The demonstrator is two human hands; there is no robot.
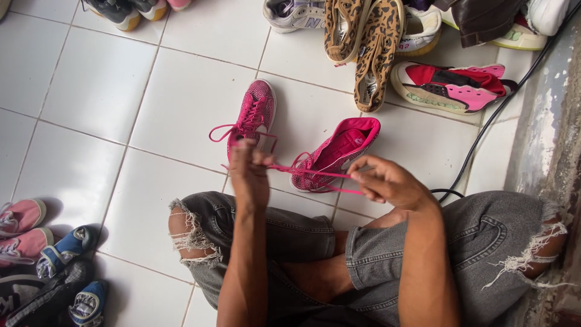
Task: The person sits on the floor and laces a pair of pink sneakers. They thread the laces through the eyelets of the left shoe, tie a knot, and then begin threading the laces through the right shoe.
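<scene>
- Pink sneaker (336, 157) is seen lying on its side on the white tiled floor (97, 91), just in front of the crossed legs in torn grey jeans (478, 242); being tipped over and loose, it could be dragged or rolled by any hard pull on the lace.
- Its mate, the second pink sneaker (253, 115), is set upright just beside it with loose lace loops trailing; these could be caught up with the working lace and tangled.
- Left hand (251, 172) is closed, fingers pinched on one end of the pink lace (315, 175); a slack pinch could let the end slip free.
- Right hand (387, 181) is closed on the other stretch, held taut between the two hands; uneven pulling would likely leave one end short.
- Black cable (484, 130) is seen running across the floor near the right hand and could be snagged.
</scene>
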